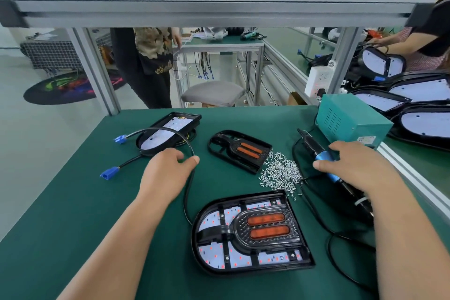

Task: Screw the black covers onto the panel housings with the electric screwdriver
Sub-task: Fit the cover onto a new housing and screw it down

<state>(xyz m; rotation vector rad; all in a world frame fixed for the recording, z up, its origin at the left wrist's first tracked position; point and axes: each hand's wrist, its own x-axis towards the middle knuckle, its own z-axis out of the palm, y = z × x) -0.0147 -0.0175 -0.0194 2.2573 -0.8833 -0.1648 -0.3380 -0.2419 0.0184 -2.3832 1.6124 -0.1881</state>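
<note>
Closest to you, at the near edge of the green mat (73, 202), lies a panel housing (302, 254) with its black cover (267, 226) seated on top, the two orange lenses facing up. A black cable (186, 198) runs from its left side up to your left hand (168, 170). That hand's fingers are curled and the thumb tip touches the cable; whether you are truly pinching it cannot be told.

Your right hand (353, 165) is at the right of the mat, fingers curled over the blue body of the electric screwdriver (314, 148), thumb stretched out along its near side. The tool lies on the mat with its bit pointing away from you.

Between your hands sits a pile of silver screws (280, 174), just beside a second, loose cover (239, 150). Beyond your left hand is an open housing (168, 133) with its white board exposed, and two blue connectors (108, 173) lie to its left. A teal power box (350, 119) stands behind the screwdriver, and more housings (423, 124) are stacked off to the right.
</note>
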